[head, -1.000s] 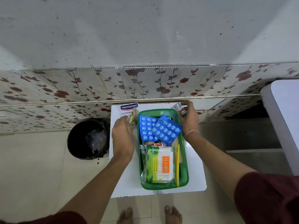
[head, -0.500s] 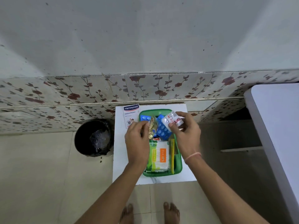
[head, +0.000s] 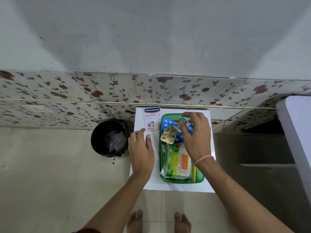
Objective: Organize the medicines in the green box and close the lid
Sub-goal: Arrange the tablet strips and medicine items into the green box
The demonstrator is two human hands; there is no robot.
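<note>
Head view: the right hand (head: 196, 137) pinches a small silver blister strip (head: 180, 123) over the green box (head: 199, 179) at frame centre; the left hand (head: 141, 150) rests flat and released on the white tabletop (head: 185, 187). Judged light, thin, crinkly foil, the strip is best held by its edges. A gold strip (head: 168, 135) lies on blue blister packs (head: 168, 122).

white box (head: 151, 119): "hansaplast", "washproof", "8".

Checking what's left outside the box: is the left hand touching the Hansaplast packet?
Apart. The head view shows white table between the left hand and the Hansaplast packet.
</note>
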